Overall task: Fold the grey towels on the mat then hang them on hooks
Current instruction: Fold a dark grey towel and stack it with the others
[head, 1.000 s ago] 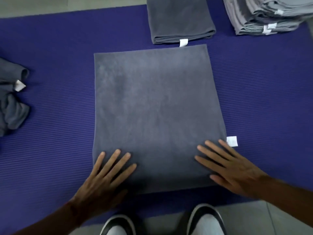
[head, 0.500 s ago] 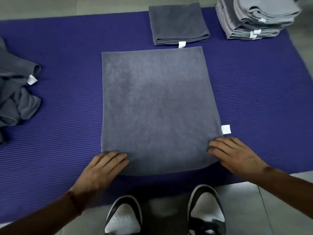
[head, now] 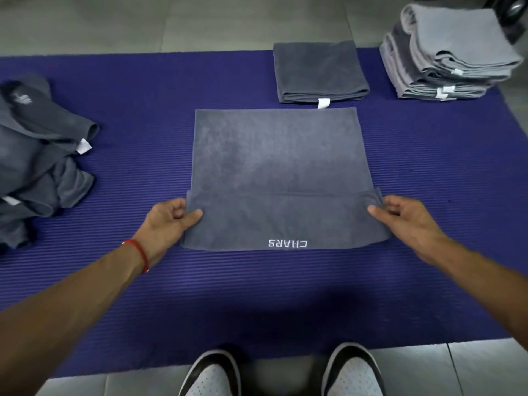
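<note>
2 hands pinch the near corners of a dark grey towel point(head: 278, 167) spread flat at the middle of a purple ribbed mat point(head: 143, 281), the near edge already turned over toward the far side so a strip with white stitched lettering faces up. The left hand point(head: 167, 221) has thumb on top and fingers curled under its corner; the right hand point(head: 405, 215) nips the opposite corner the same way, and the strip stretches taut between them.

Left of the left-hand grip, well apart, lies a crumpled heap of unfolded dark towels point(head: 40, 161) with white tags showing. Beyond the grip, just past the far edge of the spread towel, sits 1 folded dark towel point(head: 320, 71), its tag almost touching that edge. Beyond and right of the right-hand grip stands a stack of folded lighter grey towels point(head: 451, 52).

The likely risk: if 1 hand travels ahead of the other, the fold will land skewed and the edges will not meet. Terry cloth can also drag on the ribbed mat and bunch underneath, and a long carry could nudge the folded towel beyond.

Grey floor tiles point(head: 143, 21) border the mat, and 2 shoes point(head: 211, 375) stand at its near edge. No hooks are in view.
</note>
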`<state>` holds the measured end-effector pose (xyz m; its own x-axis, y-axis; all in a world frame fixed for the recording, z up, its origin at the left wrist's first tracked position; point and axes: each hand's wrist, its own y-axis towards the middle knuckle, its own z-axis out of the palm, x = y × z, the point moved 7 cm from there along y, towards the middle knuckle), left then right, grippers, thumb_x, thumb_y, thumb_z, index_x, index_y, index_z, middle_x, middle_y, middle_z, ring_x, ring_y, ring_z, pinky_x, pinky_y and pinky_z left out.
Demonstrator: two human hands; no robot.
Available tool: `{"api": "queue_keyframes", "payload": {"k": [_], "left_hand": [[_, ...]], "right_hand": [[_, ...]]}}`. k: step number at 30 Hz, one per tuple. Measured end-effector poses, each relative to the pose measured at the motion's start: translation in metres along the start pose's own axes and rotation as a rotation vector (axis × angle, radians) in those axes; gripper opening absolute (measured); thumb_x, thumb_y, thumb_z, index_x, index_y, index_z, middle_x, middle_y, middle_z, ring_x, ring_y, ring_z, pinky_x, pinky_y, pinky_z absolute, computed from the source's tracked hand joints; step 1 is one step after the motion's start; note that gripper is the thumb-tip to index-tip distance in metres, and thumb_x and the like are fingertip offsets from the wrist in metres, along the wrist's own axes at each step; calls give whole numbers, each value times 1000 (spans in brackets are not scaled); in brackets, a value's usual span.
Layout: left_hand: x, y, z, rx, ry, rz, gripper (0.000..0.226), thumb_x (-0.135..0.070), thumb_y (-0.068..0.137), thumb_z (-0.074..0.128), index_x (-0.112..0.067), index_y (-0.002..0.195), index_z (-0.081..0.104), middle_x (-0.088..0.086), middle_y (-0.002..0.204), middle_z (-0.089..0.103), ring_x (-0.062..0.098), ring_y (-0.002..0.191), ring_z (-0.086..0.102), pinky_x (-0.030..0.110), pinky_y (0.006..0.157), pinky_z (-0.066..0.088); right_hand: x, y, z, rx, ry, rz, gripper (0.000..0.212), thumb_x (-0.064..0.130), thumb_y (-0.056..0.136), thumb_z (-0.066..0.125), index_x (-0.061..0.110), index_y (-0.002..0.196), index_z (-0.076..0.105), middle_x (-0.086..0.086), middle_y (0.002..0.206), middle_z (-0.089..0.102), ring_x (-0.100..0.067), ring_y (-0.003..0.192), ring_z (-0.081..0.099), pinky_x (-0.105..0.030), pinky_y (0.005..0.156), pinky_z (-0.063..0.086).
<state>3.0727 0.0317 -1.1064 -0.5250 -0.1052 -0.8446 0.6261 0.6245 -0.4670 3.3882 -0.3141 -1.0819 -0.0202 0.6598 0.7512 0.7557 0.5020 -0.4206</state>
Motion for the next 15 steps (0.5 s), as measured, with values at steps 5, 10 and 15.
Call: {"api": "queue_keyframes", "payload": {"k": [5,10,15], "left_hand": [[-8,-15,-9,-30,129,126,16,-35,102,52,-28,108,65,0,95,78,18,92,74,45,82,58],[-13,-43,-12,-139,262,202,20,-40,103,46,-24,103,58,6,84,71,26,80,69,39,72,55],[4,-105,-5,-265,392,214,8,-33,102,49,-32,94,49,-8,74,65,14,67,66,36,63,45]], "right_hand": [[13,0,-12,-91,-141,-198,16,33,104,55,24,94,64,6,83,73,-7,76,66,-29,67,51],[23,-26,-9,-72,-397,-300,25,59,101,35,37,99,46,11,77,64,0,70,62,-25,57,42],[-13,-74,-2,-27,-385,-168,29,61,100,37,35,96,48,4,58,65,-10,36,56,-26,39,46]]}}
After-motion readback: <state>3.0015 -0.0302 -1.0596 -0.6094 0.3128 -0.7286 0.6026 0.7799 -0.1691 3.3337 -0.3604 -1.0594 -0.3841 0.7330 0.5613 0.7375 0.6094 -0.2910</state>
